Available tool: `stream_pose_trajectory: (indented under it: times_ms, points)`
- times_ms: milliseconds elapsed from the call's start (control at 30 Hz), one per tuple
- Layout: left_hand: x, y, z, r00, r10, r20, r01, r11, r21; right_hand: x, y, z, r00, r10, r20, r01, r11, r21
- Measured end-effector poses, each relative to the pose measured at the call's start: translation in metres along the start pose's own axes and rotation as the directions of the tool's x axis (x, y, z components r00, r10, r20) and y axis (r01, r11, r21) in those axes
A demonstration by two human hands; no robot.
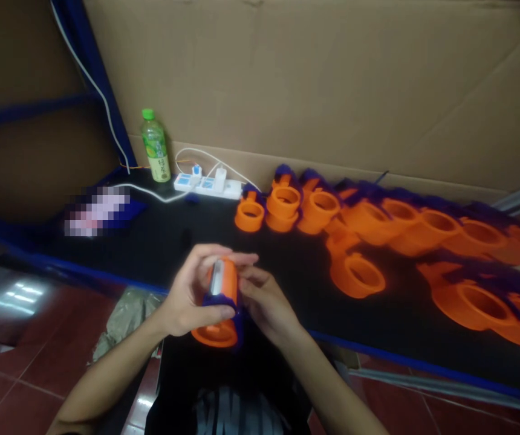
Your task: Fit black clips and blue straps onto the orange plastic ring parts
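An orange plastic cylinder part (220,308) with a purple band and a pale strip on its side is held over the near edge of the black table (160,241). My left hand (191,296) is wrapped round it, thumb across the purple band. My right hand (260,299) touches its right side with curled fingers. Both forearms reach up from the bottom of the view.
Several more orange and purple ring parts (360,275) lie in a heap along the table's right and back. A green drink bottle (155,147), a white power strip (205,184) with cables and a blurred package (99,210) sit at the left. Cardboard (314,78) lines the wall behind.
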State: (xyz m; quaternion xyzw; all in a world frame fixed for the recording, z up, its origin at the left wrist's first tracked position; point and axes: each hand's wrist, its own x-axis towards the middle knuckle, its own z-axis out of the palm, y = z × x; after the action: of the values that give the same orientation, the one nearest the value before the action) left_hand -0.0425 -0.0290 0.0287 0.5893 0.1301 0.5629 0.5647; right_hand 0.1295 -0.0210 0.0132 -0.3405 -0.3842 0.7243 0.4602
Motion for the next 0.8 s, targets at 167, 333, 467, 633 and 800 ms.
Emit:
stream_pose_trajectory:
  times_ms: [167,333,467,633,800]
  points:
    - [0.004,-0.004,0.002,0.986,0.039,-0.163,-0.028,0.997,0.072,-0.009,-0.012,0.004,0.972,-0.233,0.027,0.224,0.887,-0.404]
    - [0.011,-0.019,0.003,0.855,0.062,-0.515,-0.013,0.995,0.097,-0.039,-0.005,0.014,0.890,-0.408,0.201,0.370,0.394,-0.841]
    - [0.019,-0.027,0.014,0.805,0.037,-0.592,0.028,0.994,0.101,-0.055,0.006,0.011,0.841,-0.502,0.203,0.270,0.064,-0.961]
    - [0.030,-0.029,0.027,0.930,-0.073,-0.360,0.091,0.995,0.034,-0.070,-0.029,-0.018,0.802,-0.578,0.153,0.191,0.004,-0.982]
    - [0.025,-0.033,0.014,0.943,-0.146,-0.299,0.181,0.979,0.094,-0.103,-0.098,-0.076,0.578,-0.816,0.023,-0.208,-0.175,-0.962]
